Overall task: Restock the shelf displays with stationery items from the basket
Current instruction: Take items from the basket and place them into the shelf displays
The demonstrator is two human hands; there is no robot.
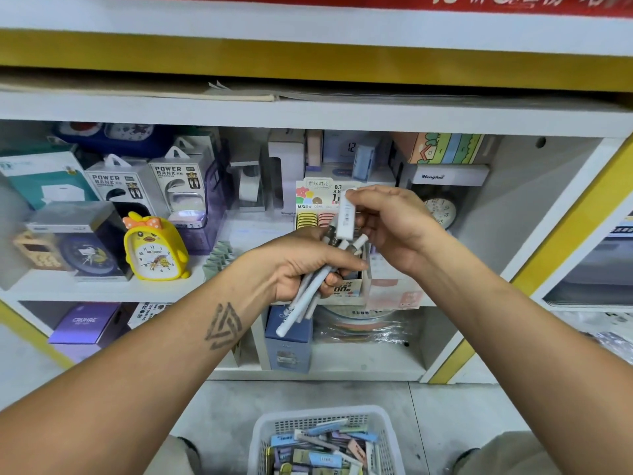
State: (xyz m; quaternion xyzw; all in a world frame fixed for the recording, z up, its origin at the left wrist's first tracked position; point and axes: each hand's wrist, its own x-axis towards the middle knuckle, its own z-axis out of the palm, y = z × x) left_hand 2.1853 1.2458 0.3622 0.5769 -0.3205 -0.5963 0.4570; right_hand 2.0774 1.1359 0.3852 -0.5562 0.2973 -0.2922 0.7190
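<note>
The shelf (102, 286) is full of boxes and clocks. On the floor below it, one white basket (260, 430) is seen, filled with many small packs. In front of the shelf, a bunch of pens (310, 296) is gripped by the closed left hand (301, 265); about five are seen, slanted, tips up toward the pen box (317, 200). Just above the bunch, one small white pack (346, 216) is pinched upright by the right hand's fingers (359, 197), which are nearer the pen box.
</note>
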